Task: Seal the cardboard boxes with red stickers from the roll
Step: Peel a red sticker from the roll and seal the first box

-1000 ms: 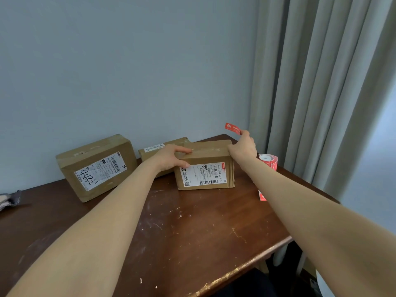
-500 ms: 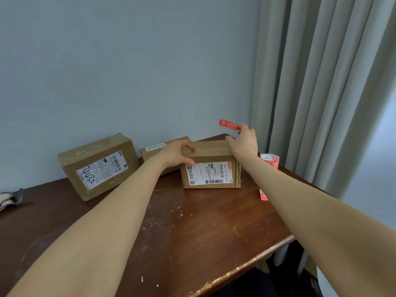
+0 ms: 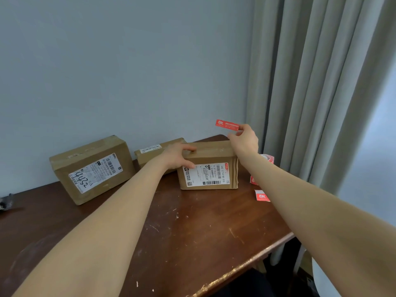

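A cardboard box with a white shipping label stands on edge on the wooden table. My left hand grips its upper left corner, thumb on the label. My right hand hovers above the box's top right corner and pinches a red sticker, held level in the air. The sticker roll sits behind my right forearm, its strip end trailing on the table. A larger box marked "4452" leans at the left. A third box lies behind my left hand.
The grey wall runs along the table's back edge. Grey curtains hang at the right, close to the roll. The table's worn front edge runs diagonally at lower right. A dark object lies at the far left.
My right hand lifted off the box's top right corner and turned the red sticker flatter, further over the box. The left hand shifted its grip slightly on the box's upper left corner.
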`<state>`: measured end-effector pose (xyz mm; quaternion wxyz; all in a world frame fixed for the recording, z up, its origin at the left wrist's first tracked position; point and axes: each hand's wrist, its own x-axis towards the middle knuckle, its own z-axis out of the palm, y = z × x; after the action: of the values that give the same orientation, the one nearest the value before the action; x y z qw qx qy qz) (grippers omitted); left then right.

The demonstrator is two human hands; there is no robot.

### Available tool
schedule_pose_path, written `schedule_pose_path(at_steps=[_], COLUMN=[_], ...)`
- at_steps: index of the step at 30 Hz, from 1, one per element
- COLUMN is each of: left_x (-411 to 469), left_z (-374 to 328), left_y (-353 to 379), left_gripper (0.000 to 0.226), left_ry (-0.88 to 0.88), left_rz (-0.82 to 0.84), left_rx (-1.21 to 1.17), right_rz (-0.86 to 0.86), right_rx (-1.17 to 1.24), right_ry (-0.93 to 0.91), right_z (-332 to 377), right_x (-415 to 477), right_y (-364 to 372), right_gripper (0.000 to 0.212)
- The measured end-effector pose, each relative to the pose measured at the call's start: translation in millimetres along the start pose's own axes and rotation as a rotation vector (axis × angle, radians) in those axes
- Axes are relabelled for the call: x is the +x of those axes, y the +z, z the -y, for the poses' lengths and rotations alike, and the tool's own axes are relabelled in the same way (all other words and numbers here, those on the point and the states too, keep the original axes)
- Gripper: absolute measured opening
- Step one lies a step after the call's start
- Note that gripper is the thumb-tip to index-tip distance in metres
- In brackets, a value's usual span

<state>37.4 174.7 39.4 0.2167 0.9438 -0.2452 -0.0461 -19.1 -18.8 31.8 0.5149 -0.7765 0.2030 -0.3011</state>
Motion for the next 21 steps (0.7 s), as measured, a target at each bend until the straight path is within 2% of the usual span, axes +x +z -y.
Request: schedule_pose_path(at_steps=[3, 5, 9, 13, 16, 18, 21], left_x=[3.9, 3.6, 3.3, 11.8, 13.8, 11.5, 6.4], left_z=[5.0, 6.5, -1.8, -5.2, -6.6, -11.7, -19.2], left_y=[1.8, 4.3, 8.8, -5.9, -15.9, -18.5, -22.2], left_gripper=[0.058, 0.055, 0.051, 0.054, 0.05, 0.041, 0.042], left_ry=[-0.036, -0.099, -0.207, -0.356, -0.401, -0.397, -0.402], left_rz=[-0.056, -0.125, -0.237, -0.397, -0.359, -0.326, -0.26], left_rx=[-0.105, -0.255, -0.426, -0.702, -0.934, -0.998, -1.036], right_rz=[0.038, 0.086, 0.164, 0.107, 0.09, 0.087, 0.091], right_rx=[-0.049, -0.07, -0.016, 0.108, 0.154, 0.207, 0.281], right_ry=[0.056, 0.121, 0.155, 0.131, 0.138, 0.168, 0.206], right_z=[-3.2, -5.9, -4.7, 7.0, 13.2, 15.2, 16.9], right_x=[2.6, 1.5, -3.3, 3.7, 10.3, 11.6, 11.1], right_y=[-4.2, -5.6, -4.0, -7.3, -8.3, -8.4, -8.1], right_gripper=[0.05, 0.061, 0.081, 0.072, 0.069, 0.067, 0.065])
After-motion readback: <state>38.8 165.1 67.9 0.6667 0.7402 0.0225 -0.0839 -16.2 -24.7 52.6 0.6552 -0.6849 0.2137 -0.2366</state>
